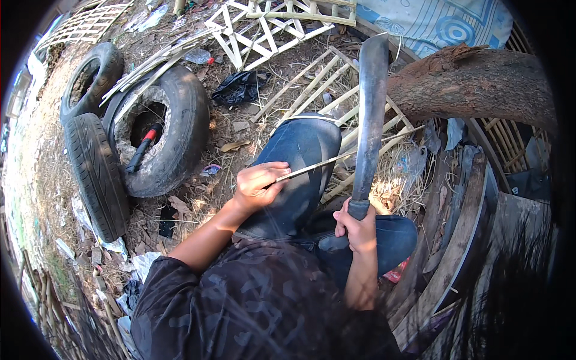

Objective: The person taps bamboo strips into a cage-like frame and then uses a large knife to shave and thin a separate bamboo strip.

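My left hand [259, 186] pinches one end of a thin bamboo strip [315, 165], which runs across above my knee toward the right. In my right hand [356, 228] is the dark handle of a machete [371, 114], its long, broad blade pointing up and away from me. The strip passes at the blade; whether it touches the edge or goes behind I cannot tell. Beyond my bent leg in dark blue trousers [294, 144] lies a bamboo lattice [321, 84] on the ground.
Three worn tyres [186, 120] stand to the left, with a red-and-black tool [144, 147] in one. A thick tree trunk [474, 84] lies at the far right, near a blue patterned sheet [444, 24]. More lattice [270, 36], a black plastic bag [240, 88] and a bottle [198, 56] lie ahead.
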`<action>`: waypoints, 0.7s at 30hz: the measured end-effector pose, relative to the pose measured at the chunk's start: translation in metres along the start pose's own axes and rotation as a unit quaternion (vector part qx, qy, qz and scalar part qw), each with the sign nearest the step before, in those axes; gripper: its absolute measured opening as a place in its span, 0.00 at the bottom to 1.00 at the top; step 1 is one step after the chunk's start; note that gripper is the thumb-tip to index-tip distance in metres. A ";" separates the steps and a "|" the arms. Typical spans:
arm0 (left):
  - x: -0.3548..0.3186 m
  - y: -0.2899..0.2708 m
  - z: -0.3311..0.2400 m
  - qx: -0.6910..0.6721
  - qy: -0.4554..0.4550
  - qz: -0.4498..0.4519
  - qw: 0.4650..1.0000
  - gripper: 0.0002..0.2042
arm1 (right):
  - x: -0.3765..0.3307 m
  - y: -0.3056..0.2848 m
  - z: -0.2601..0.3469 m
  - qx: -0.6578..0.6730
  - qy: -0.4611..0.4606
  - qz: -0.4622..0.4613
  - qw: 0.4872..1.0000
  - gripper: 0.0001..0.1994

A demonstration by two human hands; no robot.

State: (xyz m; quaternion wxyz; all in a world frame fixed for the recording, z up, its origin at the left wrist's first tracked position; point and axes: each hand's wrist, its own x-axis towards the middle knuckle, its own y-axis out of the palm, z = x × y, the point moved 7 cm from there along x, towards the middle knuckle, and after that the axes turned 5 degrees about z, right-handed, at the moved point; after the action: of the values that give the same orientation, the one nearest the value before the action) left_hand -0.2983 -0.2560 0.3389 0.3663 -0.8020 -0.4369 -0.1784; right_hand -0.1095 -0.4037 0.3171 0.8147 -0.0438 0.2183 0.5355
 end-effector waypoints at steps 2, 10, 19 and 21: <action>-0.005 -0.002 -0.005 -0.010 0.012 0.024 1.000 0.10 | 0.004 -0.007 0.003 -0.010 -0.020 -0.028 0.999 0.09; -0.028 -0.012 -0.014 0.094 0.119 0.107 0.983 0.14 | 0.047 0.009 -0.007 0.052 -0.099 -0.106 0.988 0.10; -0.020 -0.018 -0.017 0.081 0.040 0.223 0.971 0.19 | 0.049 0.012 -0.020 0.057 -0.066 -0.135 0.987 0.11; 0.004 -0.027 -0.036 0.087 0.008 0.267 0.960 0.19 | 0.047 0.012 -0.017 0.042 -0.071 -0.143 0.986 0.10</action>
State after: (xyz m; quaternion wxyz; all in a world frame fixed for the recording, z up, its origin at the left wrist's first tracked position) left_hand -0.3175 -0.2710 0.3769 0.4727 -0.8528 -0.2178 -0.0421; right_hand -0.1098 -0.3631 0.2850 0.8975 -0.0023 0.1739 0.4053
